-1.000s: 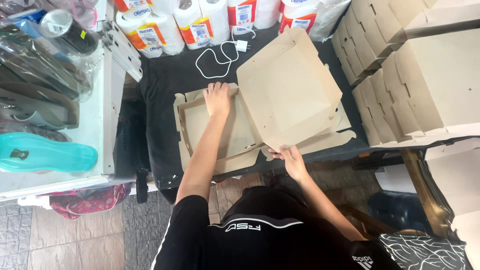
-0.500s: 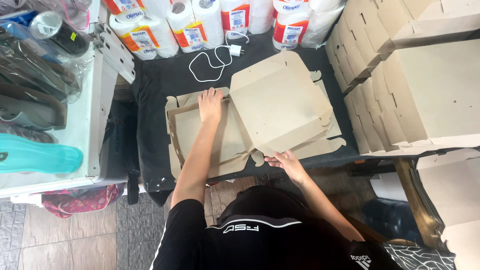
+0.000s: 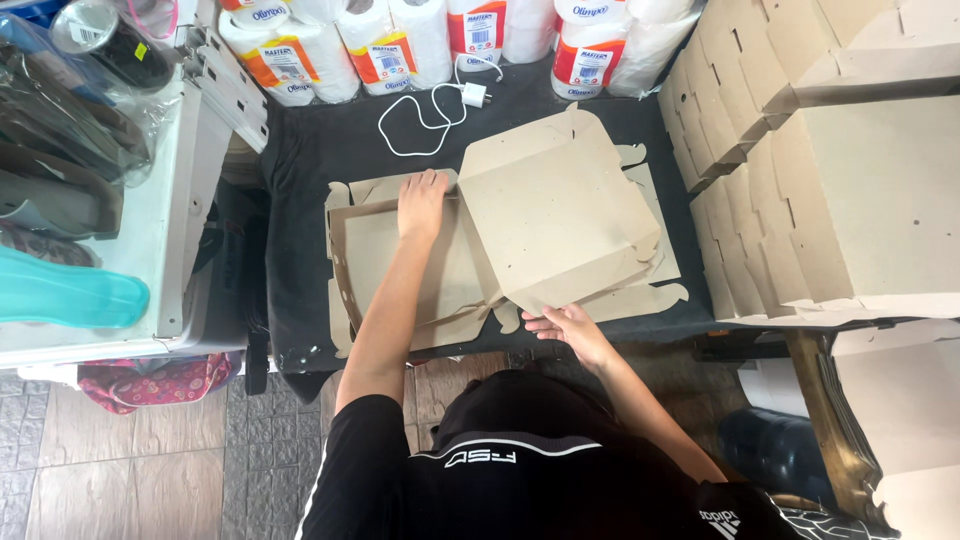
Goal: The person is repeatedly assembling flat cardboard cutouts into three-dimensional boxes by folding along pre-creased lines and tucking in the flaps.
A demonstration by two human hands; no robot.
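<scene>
Left hand: grip apart, palm and spread fingers pressed flat on the far edge of the cardboard box blank, at the fold between its two panels. Right hand: fingers loosely open, tips touching the near edge of the raised lid panel, clamped on nothing. Blank lies on the black counter, long axis left-right; the lid panel tilts up on the right, the tray panel lies flat on the left.

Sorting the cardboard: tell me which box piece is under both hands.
The unfolded box blank on the black table, touched by left hand and right hand; the others are stacked at right.
</scene>
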